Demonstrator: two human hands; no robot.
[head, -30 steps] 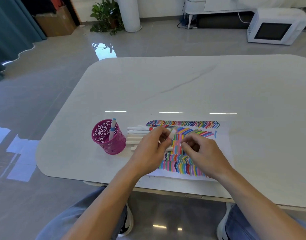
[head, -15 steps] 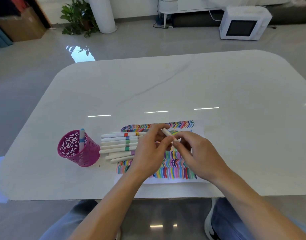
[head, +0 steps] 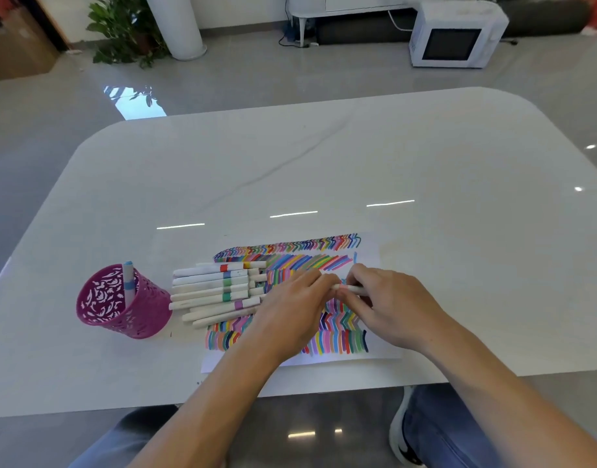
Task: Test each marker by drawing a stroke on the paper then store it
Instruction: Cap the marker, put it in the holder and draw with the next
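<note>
A white sheet of paper (head: 375,251) covered with coloured strokes lies near the table's front edge. Above its middle, my left hand (head: 290,309) and my right hand (head: 388,305) meet and both pinch one white marker (head: 353,289), held roughly level. Which hand has the cap I cannot tell. Several white markers (head: 209,288) with coloured bands lie in a row on the paper's left side. A pink perforated pen cup (head: 121,305) stands left of them with one blue-banded marker (head: 128,282) upright inside.
The white marble table (head: 324,170) stretches far back and to the right. Its front edge runs just under my forearms. On the floor behind stand a white microwave (head: 456,38), a potted plant (head: 125,32) and a white cylinder (head: 179,25).
My view swung left then back right, shifting the scene. My hands brought the marker down from tilted to roughly level between my fingertips. The markers and cup have not moved.
</note>
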